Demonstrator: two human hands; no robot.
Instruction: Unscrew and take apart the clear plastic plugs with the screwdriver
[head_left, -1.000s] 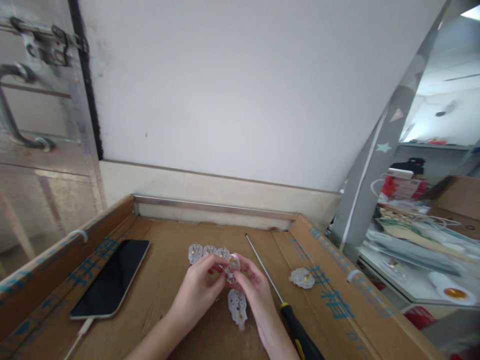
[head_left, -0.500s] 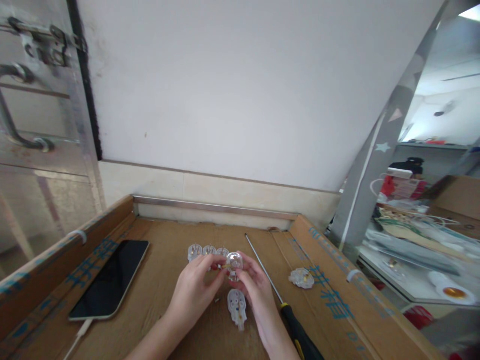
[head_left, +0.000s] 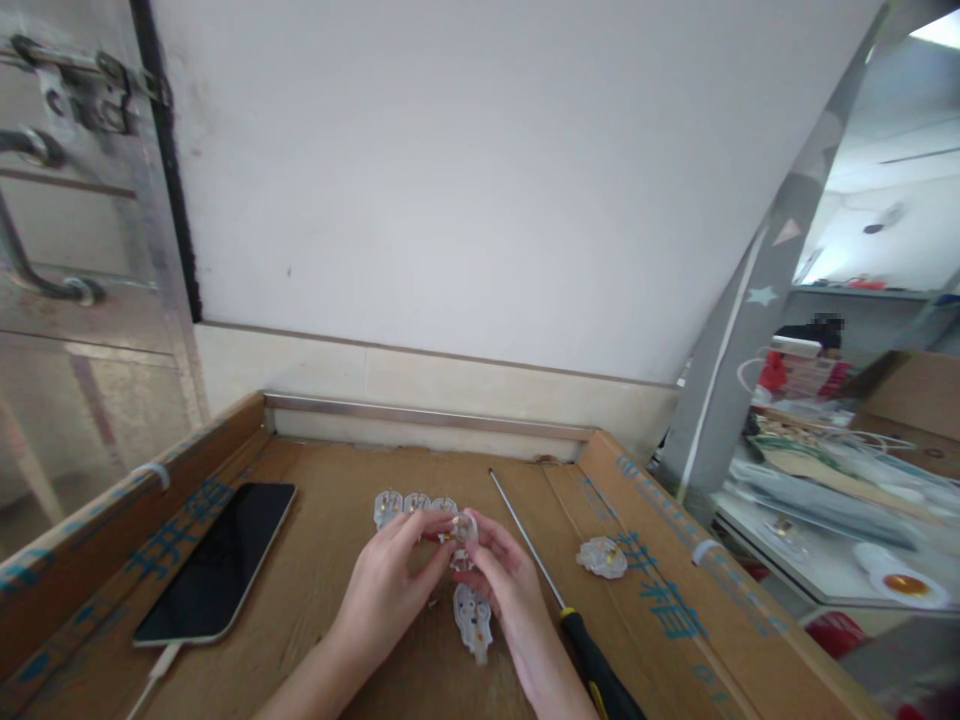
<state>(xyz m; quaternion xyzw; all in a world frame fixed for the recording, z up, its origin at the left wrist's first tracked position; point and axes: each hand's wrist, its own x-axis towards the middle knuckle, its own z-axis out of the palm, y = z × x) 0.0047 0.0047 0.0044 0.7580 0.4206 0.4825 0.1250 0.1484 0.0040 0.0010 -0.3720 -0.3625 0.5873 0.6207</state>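
My right hand [head_left: 504,575] grips a clear plastic plug housing [head_left: 466,528] between thumb and fingers, tilted on edge above the cardboard. From the other side my left hand [head_left: 397,570] pinches a small metal piece [head_left: 445,538] against the housing; its exact shape is hard to see. Just below lies another clear housing [head_left: 472,622] with brass-coloured parts inside. Behind my left fingers, several similar housings [head_left: 388,507] stand in a row, partly covered. One more clear housing [head_left: 602,558] rests to the right.
A screwdriver [head_left: 574,625] with a black and yellow handle lies right of my right hand. At the left a phone [head_left: 217,565] is plugged into a white cable [head_left: 161,665]. Cardboard walls [head_left: 720,580] edge the work surface, and a cluttered table [head_left: 825,540] stands beyond.
The plug housing in my right hand has turned from facing me to more edge-on and shifted slightly left. My left hand stays close against it.
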